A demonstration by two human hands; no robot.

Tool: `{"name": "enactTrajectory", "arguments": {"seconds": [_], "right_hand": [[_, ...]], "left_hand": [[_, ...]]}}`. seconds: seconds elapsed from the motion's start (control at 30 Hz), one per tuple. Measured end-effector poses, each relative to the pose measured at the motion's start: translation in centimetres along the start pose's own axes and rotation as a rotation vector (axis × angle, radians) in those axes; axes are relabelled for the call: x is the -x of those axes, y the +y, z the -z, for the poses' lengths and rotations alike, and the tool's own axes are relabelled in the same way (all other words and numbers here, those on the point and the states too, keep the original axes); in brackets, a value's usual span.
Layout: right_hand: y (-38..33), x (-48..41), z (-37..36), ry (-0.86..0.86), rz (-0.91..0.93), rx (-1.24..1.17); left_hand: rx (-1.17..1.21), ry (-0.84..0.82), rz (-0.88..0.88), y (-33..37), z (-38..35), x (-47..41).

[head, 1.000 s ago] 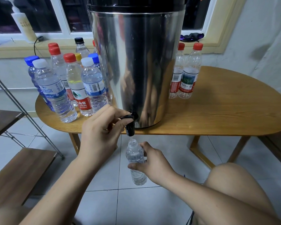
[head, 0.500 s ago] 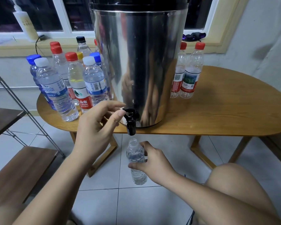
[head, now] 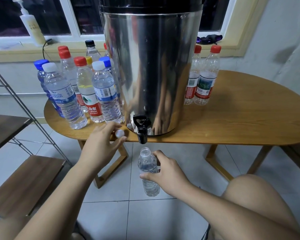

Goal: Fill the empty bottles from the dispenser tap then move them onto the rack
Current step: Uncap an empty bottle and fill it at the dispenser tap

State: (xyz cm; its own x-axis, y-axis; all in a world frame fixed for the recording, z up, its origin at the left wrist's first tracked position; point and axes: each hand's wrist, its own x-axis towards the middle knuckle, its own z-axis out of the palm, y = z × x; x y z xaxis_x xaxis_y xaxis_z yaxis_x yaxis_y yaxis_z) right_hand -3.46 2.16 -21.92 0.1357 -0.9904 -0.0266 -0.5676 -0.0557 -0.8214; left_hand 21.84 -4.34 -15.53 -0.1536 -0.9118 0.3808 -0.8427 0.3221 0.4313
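A large steel dispenser [head: 151, 66] stands on the wooden table [head: 241, 122], its black tap [head: 141, 131] hanging over the front edge. My right hand [head: 164, 174] grips an uncapped clear bottle [head: 148, 170] upright just below the spout, with water inside. My left hand [head: 100, 144] reaches to a white cap [head: 119, 133] lying on the table beside the tap; forefinger and thumb sit on either side of it. No water runs from the tap.
Several capped bottles [head: 100, 94] crowd the table left of the dispenser, and two red-capped ones [head: 204, 78] stand to its right. A metal-framed rack with wooden shelves [head: 24, 184] is at the left. A pump bottle [head: 32, 26] sits on the windowsill. My knee [head: 253, 196] is low right.
My left hand let go of the tap lever and dropped to the white cap on the table. The water stopped. My right hand kept the bottle under the spout.
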Motion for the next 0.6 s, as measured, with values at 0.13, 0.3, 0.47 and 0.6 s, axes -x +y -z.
{"name": "enactTrajectory", "arguments": {"seconds": [0.13, 0.3, 0.47, 0.6], "right_hand": [[-0.2, 0.1, 0.2, -0.007, -0.002, 0.018], [-0.5, 0.4, 0.4, -0.024, 0.011, 0.021], [-0.4, 0.4, 0.0, -0.051, 0.044, 0.058], [-0.5, 0.6, -0.1, -0.071, 0.067, 0.054]], "left_hand": [[0.032, 0.019, 0.007, 0.4, -0.2, 0.0], [0.219, 0.013, 0.068, 2.7, 1.0, 1.8], [0.391, -0.126, 0.096, 4.6, 2.0, 4.1], [0.381, -0.169, 0.041, 4.9, 1.6, 4.9]]}}
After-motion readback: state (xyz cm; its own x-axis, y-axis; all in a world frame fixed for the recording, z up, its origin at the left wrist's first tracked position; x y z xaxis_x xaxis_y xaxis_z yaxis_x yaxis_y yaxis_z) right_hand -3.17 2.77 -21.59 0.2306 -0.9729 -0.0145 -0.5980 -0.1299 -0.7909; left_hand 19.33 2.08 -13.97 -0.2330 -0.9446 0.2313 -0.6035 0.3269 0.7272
